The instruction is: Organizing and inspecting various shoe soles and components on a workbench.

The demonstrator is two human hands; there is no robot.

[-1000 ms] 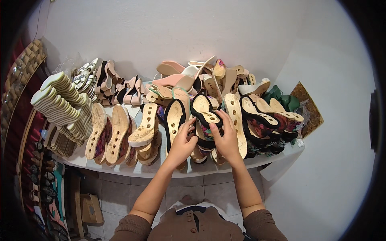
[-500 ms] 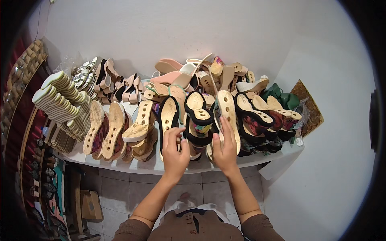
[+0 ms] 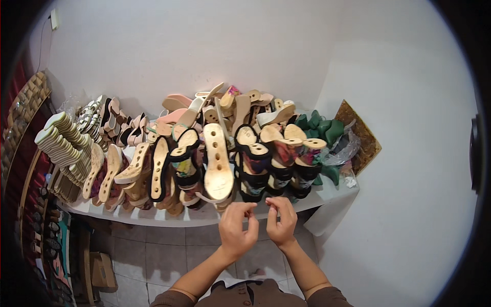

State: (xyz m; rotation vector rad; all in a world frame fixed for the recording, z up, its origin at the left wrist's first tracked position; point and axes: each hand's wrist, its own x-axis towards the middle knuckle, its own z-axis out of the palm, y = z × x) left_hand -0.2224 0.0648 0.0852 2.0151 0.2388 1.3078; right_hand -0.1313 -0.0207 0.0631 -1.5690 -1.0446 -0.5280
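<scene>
Both of my hands hover in front of the table edge, close together, with fingers loosely bent. My left hand [image 3: 238, 229] has its thumb apart from the curled fingers, and nothing shows in it. My right hand [image 3: 282, 221] is bent much the same way, also with nothing visible in it. Beyond them stands a row of wooden wedge soles. Nearest is a pale wedge sole [image 3: 218, 162] with a line of holes. To its right are stacked black-edged wedges with floral sides [image 3: 254, 165]. Left of it stands another black-edged wedge [image 3: 184, 163] with a colourful side.
A white-covered table [image 3: 204, 219] carries the shoe parts against the wall. Pale soles [image 3: 61, 146] are stacked at the left. Green shoe parts [image 3: 327, 130] and clear plastic [image 3: 348, 148] lie at the right, beside a brown board [image 3: 358, 135]. A cardboard box [image 3: 103, 271] sits on the floor.
My hands have drawn back from the wedges they were beside and come closer together, fingers more curled. The view has swung right, so the table's things sit further left in the picture.
</scene>
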